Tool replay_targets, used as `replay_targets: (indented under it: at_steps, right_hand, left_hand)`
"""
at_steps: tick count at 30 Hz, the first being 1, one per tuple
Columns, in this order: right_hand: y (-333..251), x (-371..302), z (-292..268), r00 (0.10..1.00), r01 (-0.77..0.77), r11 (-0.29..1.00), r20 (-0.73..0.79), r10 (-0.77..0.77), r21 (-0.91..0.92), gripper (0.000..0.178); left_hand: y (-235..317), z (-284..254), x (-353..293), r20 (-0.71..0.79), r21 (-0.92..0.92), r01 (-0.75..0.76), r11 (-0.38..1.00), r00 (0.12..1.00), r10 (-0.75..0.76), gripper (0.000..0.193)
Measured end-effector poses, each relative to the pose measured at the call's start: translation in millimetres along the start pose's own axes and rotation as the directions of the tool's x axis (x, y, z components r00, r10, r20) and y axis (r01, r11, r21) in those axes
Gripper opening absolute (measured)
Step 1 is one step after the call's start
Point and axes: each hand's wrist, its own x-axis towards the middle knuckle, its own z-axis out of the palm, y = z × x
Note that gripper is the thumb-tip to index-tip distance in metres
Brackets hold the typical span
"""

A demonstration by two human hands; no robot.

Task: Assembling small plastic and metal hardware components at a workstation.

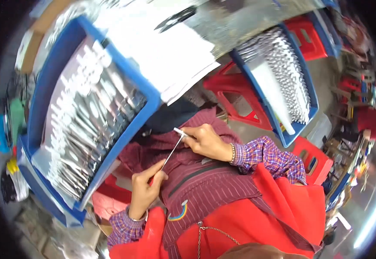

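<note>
My left hand [146,186] is closed round the red handle of what looks like a screwdriver, with a thin metal shaft [172,153] slanting up and to the right. My right hand [208,142] pinches a small white rod-like piece [179,131] between thumb and fingers. The shaft's tip meets this piece or lies right beside it; I cannot tell whether it is inside. Both hands are above my lap, over a striped maroon apron [214,185]. The rest of the white piece is hidden by my right fingers.
At left, a blue crate [151,97] holds many slim white and metal pieces. Another blue crate [311,113] with silvery pieces rests on a red stool [240,93]. White sheets [166,60] and a black tool [177,18] lie on the table [240,21].
</note>
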Motion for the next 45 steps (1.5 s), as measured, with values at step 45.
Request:
replay_targets:
  at_steps: [45]
  right_hand:
    - [217.9, 35.0, -251.7, 0.844, -0.213, 0.772, -0.287, 0.454, 0.598, 0.015]
  left_hand:
    - [-33.9, 44.8, 4.9, 0.080, -0.105, -0.084, 0.991, 0.992, 0.093, 0.030]
